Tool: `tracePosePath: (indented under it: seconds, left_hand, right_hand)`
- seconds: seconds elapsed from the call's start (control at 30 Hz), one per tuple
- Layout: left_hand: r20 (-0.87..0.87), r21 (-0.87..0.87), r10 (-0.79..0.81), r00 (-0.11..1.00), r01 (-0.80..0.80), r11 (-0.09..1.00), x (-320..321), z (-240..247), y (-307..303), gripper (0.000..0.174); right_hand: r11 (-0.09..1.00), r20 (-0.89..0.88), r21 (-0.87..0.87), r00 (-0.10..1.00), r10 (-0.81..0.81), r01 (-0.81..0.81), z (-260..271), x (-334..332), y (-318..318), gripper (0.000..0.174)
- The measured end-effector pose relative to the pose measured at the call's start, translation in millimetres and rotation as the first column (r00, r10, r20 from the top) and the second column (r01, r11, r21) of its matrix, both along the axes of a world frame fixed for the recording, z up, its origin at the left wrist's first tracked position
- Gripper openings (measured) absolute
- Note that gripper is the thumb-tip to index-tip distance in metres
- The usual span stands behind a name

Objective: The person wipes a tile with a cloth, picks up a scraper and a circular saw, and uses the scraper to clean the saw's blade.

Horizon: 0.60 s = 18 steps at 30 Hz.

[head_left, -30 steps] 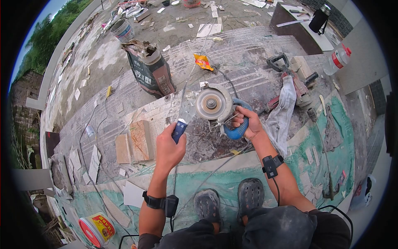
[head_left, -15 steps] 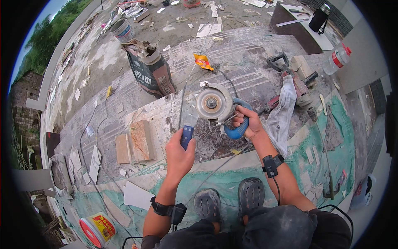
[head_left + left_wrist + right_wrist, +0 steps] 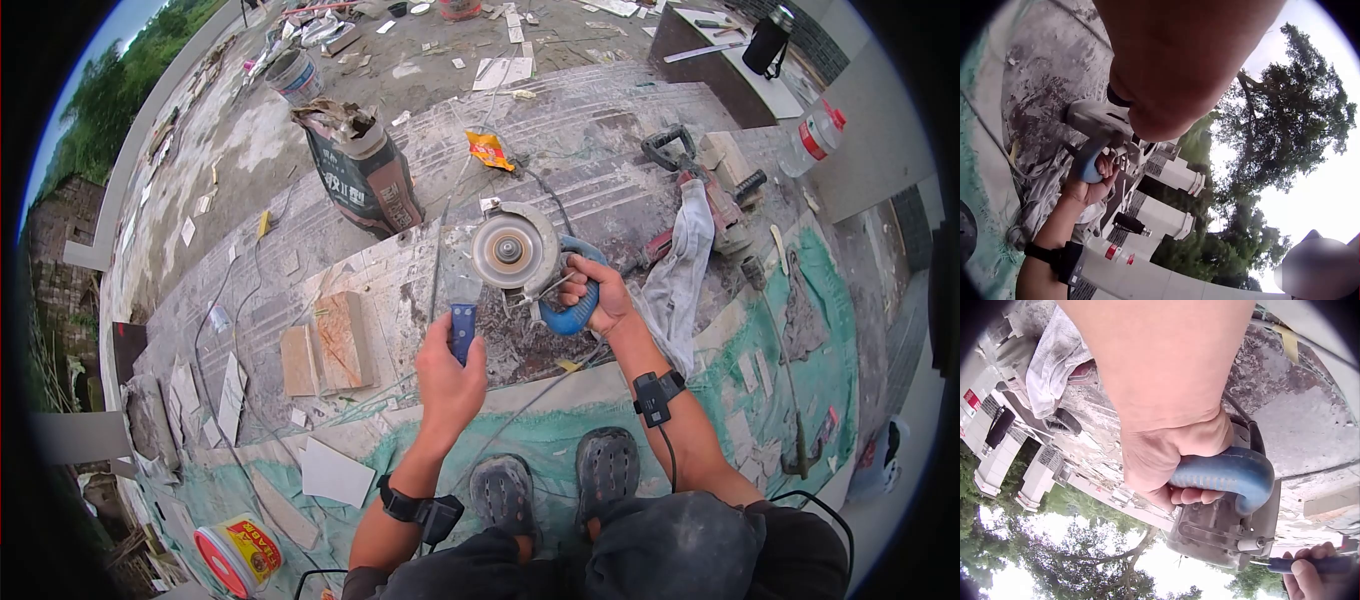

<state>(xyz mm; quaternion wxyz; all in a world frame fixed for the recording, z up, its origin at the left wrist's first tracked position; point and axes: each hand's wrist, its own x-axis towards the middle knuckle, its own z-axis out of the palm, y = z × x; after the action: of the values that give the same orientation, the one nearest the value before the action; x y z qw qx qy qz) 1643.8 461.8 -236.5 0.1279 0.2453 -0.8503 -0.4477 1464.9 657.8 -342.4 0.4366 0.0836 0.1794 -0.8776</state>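
Note:
My right hand [image 3: 602,295] grips the blue loop handle [image 3: 1254,478] of a handheld tile cutter [image 3: 515,215]. The cutter is held up with its round disc facing me. In my left hand [image 3: 450,385] is a scraper [image 3: 463,330] with a dark blue riveted handle, pinched between thumb and fingers. Its thin blade points away from me, its tip close by the lower left edge of the cutter's guard. In the right wrist view the scraper's handle [image 3: 1282,565] appears beside the cutter's housing. The left wrist view shows mostly the underside of the left hand [image 3: 1166,94], which hides the scraper.
Stone blocks [image 3: 342,340] lie left on the dusty board, behind them an open bag [image 3: 365,175]. To the right are a red power tool [image 3: 715,205], a white cloth [image 3: 682,270] and a bottle [image 3: 815,143]. Cables and green netting [image 3: 735,350] cover the ground; a tub [image 3: 240,555] stands lower left.
The left hand has moved right and a little towards me with the scraper, whose handle has turned more upright. The right hand and the cutter have stayed in place.

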Motion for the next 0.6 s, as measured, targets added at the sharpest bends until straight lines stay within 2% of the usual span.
tracePosePath:
  seconds: [0.6]
  left_hand:
    - [-0.037, 0.026, -0.022, 0.999, 0.022, 0.999, 4.6, 4.2, 3.8, 0.042]
  right_hand:
    - [0.999, -0.014, 0.032, 1.000, -0.005, 0.006, 2.2, -0.1, -1.5, 0.012]
